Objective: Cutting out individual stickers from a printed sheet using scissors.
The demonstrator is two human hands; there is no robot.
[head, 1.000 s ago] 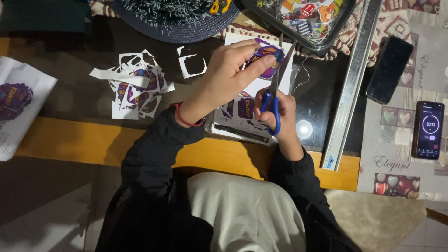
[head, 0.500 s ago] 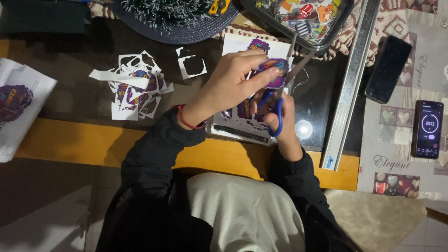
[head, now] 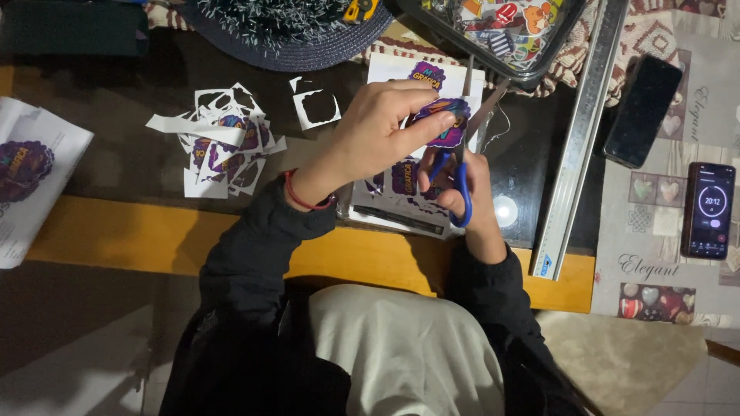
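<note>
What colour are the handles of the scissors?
Blue. The scissors in the right hand show best in the head view.

On the desk (head: 116, 108), a sticker sheet (head: 401, 192) lies under both hands. The left hand (head: 370, 139) holds a sticker (head: 447, 123) above the sheet; the right hand (head: 470, 200), just right of it and nearer the person, holds scissors (head: 455, 173) at the sticker. Left of the hands lies a pile of paper scraps (head: 223, 142), and further left, at the desk's edge, a printed sheet (head: 31, 177). Behind the hands sit a woven hat (head: 285, 31) and a tray of stickers (head: 501, 31). Right of the hands a metal ruler (head: 578, 146) runs front to back; beyond it lie two phones (head: 644, 112) (head: 709, 208).
</note>
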